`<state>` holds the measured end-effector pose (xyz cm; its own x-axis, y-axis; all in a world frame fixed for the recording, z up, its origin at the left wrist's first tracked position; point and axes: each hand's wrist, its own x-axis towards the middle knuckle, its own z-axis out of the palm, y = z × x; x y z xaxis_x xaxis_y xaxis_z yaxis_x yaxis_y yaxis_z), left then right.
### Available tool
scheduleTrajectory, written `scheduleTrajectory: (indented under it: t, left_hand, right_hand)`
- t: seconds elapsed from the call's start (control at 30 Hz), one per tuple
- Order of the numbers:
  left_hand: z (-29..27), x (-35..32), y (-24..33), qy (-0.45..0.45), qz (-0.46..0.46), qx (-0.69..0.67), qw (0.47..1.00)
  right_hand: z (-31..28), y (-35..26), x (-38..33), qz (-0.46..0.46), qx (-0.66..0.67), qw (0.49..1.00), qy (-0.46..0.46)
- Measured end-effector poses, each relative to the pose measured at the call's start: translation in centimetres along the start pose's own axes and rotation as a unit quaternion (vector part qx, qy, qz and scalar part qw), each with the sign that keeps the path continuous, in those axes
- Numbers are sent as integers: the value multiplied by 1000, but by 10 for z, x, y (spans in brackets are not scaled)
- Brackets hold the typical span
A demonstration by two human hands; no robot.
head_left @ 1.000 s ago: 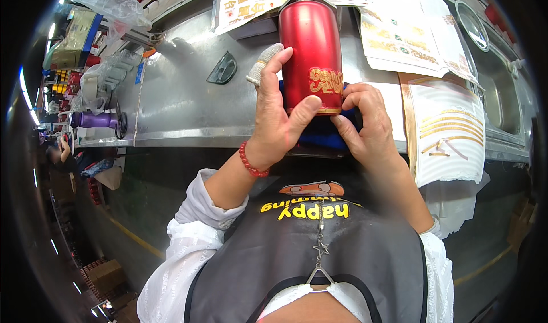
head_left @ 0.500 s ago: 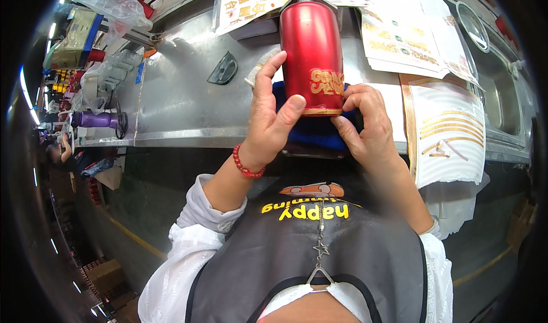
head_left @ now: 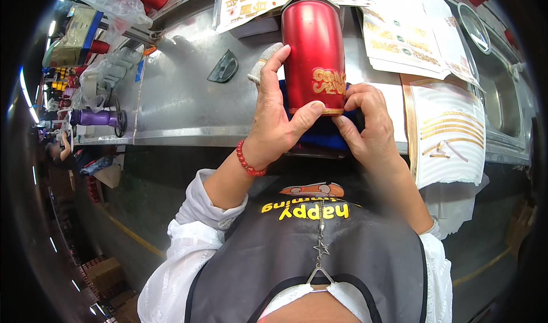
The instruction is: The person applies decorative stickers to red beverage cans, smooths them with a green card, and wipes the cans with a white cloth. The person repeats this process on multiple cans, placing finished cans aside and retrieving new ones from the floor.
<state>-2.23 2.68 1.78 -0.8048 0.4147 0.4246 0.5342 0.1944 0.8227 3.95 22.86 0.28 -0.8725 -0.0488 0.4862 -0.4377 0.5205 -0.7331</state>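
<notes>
A shiny red metal bottle (head_left: 311, 46) lies on its side over a dark blue pad (head_left: 319, 137), base toward me. Gold scroll ornament (head_left: 329, 81) decorates its lower right side, and a narrow gold strip (head_left: 332, 111) runs along the base edge. My left hand (head_left: 278, 103) steadies the bottle, thumb pressed on the strip's left part and a finger up along the left side. The right hand (head_left: 368, 114) is closed at the base's right edge, thumb and bent fingers against the bottle. Whether those fingers also hold the strip's end is hidden.
Gold sticker sheets (head_left: 399, 37) lie behind and right of the bottle, and a white backing sheet with gold strips (head_left: 451, 131) overhangs the bench edge. Left on the metal bench (head_left: 182, 103) are a dark flat scraper-like piece (head_left: 223, 67) and a greyish cloth roll (head_left: 264, 63). A sink (head_left: 505, 103) is far right.
The left thumb has slid right along the gold strip, and the left hand has shifted slightly. The bottle has turned a little, moving its ornament slightly right. My right hand stays nearly in place.
</notes>
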Motion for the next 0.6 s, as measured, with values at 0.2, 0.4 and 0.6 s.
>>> scheduleTrajectory:
  t: [0.2, 0.4, 0.6]
  left_hand:
    - [2, -1, 3, 2, -13, -18, 1000]
    - [3, -1, 2, 7, -18, -6, 1000]
    - [5, 0, 6, 14, -6, 5, 1000]
  right_hand:
    - [1, 1, 0, -5, 3, 1000, 3]
    - [0, 0, 0, -5, 1, 1000, 3]
    - [0, -1, 0, -4, 0, 1000, 3]
